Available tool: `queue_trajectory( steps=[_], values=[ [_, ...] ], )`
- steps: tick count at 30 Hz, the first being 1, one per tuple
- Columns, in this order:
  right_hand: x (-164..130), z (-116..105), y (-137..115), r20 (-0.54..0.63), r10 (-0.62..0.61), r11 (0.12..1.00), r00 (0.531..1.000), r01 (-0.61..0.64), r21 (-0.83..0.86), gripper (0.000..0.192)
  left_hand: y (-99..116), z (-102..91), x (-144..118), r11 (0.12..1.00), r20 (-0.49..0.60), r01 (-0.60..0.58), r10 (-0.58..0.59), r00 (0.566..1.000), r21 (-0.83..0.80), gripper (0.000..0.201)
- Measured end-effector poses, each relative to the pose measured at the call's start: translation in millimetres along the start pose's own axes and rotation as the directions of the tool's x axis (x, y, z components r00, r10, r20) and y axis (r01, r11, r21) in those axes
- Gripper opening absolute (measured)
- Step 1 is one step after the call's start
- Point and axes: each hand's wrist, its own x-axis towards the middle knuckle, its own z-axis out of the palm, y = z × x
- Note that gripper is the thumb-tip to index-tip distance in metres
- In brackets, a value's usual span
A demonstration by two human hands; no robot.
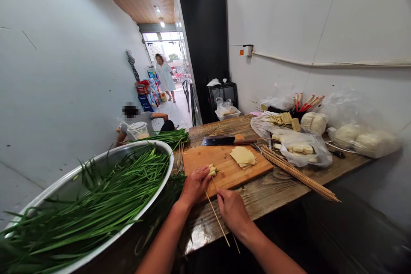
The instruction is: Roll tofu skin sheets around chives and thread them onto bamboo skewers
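Wooden counter | we have small pale rolls on the chopping board | our left hand holds them, fingers curled over | our right hand pinches a thin skewer, fingers closed | step in hand, we judge: skewering the rolls | next move seems to call for steady rolls and a straight push

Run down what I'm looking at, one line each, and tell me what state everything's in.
Left hand: holding yellow rolls
Right hand: pinching a thin skewer
Yellow rolls: rolled up, partly covered
Yellow sheets: flat, stacked
Cleaver: lying flat, not held
Skewer bundle: lying loose
Green leaves: heaped in basin
Metal basin: well filled
Ceiling lamp: lit
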Motion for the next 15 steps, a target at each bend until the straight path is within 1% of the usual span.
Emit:
queue_trajectory(
  steps=[5, 9, 11, 13, 15],
  values=[
    [12, -1, -5, 0.043, 0.019, 0.996, 0.999, -0.015, -0.092, 0.029, 1, -1.4, 0, 1.0, -0.004, -0.002, 0.002, 1.0, -0.005, 0.028],
    [29, -7, -15, 0.123, 0.062, 0.979, 0.99, -0.036, -0.203, 0.031, -1, -0.4, 0, 1.0, 0.027, -0.004, 0.004, 1.0, 0.006, 0.029],
    [34, -11, -18, 0.159, 0.08, 0.972, 0.984, -0.042, -0.233, 0.032, -1, 0.7, -2, 1.0, 0.036, -0.003, 0.003, 0.999, 0.009, 0.031],
    [33, -16, -18, 0.163, 0.074, 0.975, 0.984, -0.037, -0.217, 0.031, -1, 1.2, -3, 1.0, 0.003, 0.011, -0.011, 1.0, -0.001, 0.036],
    [24, -19, -15, 0.142, 0.066, 0.982, 0.988, -0.039, -0.186, 0.03, 0, -0.3, -4, 0.999, -0.1, 0.048, -0.049, 0.994, -0.013, 0.04]
  ],
)
